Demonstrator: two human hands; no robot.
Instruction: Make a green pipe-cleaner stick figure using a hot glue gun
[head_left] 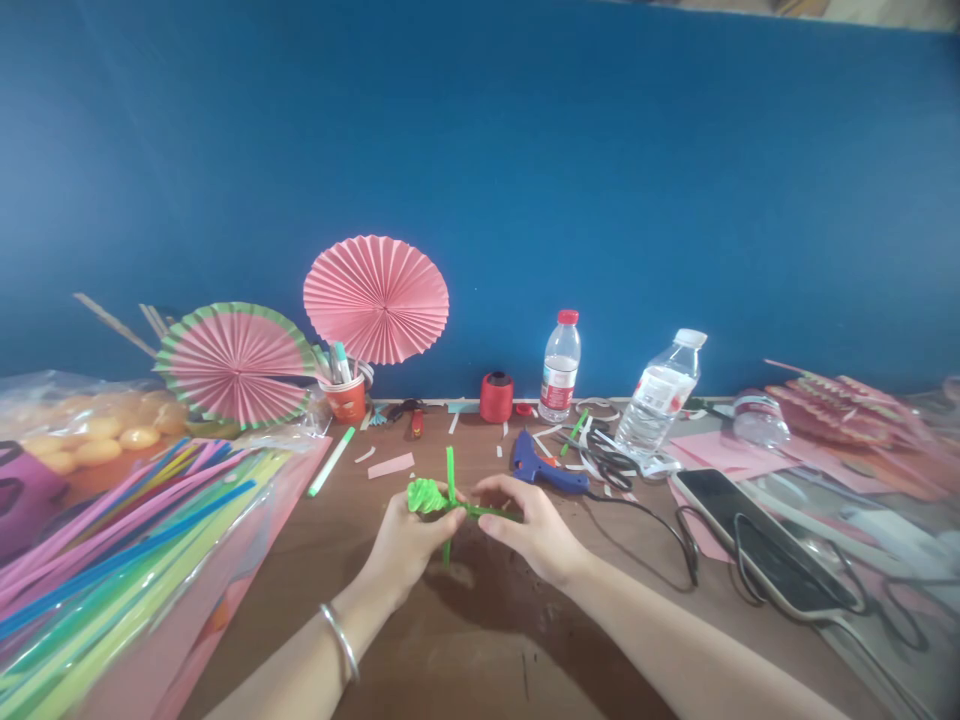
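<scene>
A bright green fuzzy pipe cleaner piece, a coiled spiral head (426,496) with a stem, is pinched between the thumb and fingers of my left hand (409,530). A second green pipe cleaner (451,475) stands upright across the stem, its lower end showing below my left thumb. To the right of it, my right hand (536,525) curves loosely around the green stem (491,511); thumb and index finger have a gap between them, and the stem's far end is hidden at the palm. Both hands are just above the brown table (480,660).
A blue glue gun (544,470) with a cord lies just beyond my right hand. Two water bottles (559,375) stand behind. On the right is a phone (765,540); on the left, bagged pipe cleaners (150,540). Pink paper fans (375,300), a marker (331,462) and scraps lie farther back.
</scene>
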